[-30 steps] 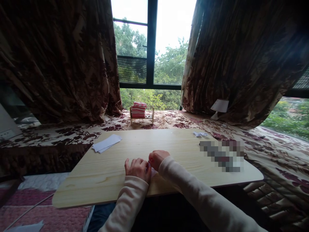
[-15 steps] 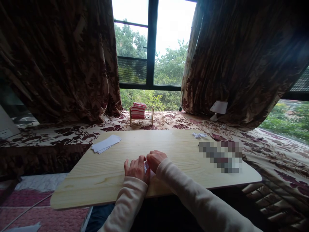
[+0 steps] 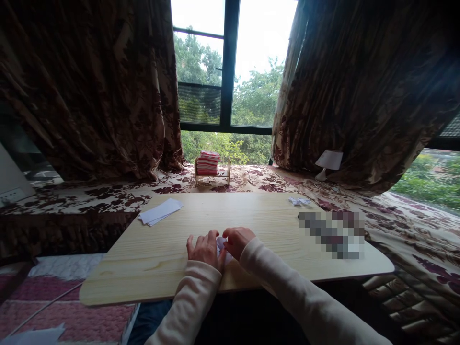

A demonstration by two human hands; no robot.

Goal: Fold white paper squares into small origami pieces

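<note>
A small piece of white paper (image 3: 221, 243) shows between my two hands, low over the near middle of the wooden table (image 3: 158, 261). My left hand (image 3: 203, 249) has its fingers bent and its thumb against the paper's near side. From the right, my right hand (image 3: 239, 241) pinches the paper's upper edge between thumb and finger. Most of the paper is covered by my fingers, so its full shape is hidden. A stack of flat white paper sheets (image 3: 160, 212) lies at the table's far left. Some small folded white paper pieces (image 3: 299, 201) sit near the far right edge.
A blurred-out patch (image 3: 332, 235) covers something on the table's right side. Behind the table, a small wooden rack (image 3: 212, 173) with folded red-and-white cloths (image 3: 207, 164) and a white lamp (image 3: 328, 160) stand on the patterned window ledge. A pink quilt (image 3: 53, 314) lies below left.
My right hand has shifted slightly right and down, uncovering more of the white paper. My left hand stays on it. The whole view has shifted a little.
</note>
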